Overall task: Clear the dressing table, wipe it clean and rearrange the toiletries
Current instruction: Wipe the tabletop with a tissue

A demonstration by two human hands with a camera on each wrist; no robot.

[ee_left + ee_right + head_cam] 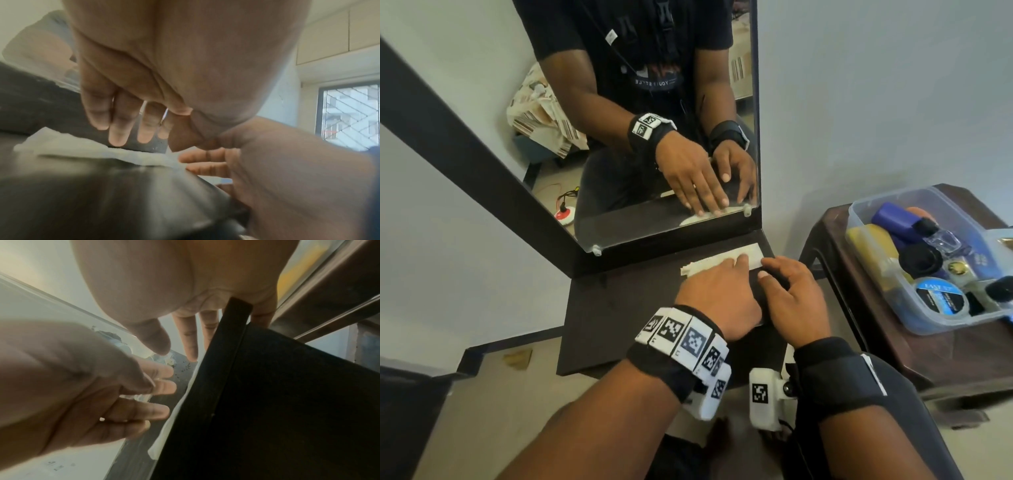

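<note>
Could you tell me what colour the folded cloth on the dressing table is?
White; the cloth shows best in the head view.

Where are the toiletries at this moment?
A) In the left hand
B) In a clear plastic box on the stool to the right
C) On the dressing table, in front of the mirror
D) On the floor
B: the toiletries lie in the clear box on the brown stool.

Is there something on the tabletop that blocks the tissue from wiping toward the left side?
Nothing visible does. The left hand presses the tissue at the right rear of the tabletop, near the mirror; the surface to its left shows no objects.
</note>
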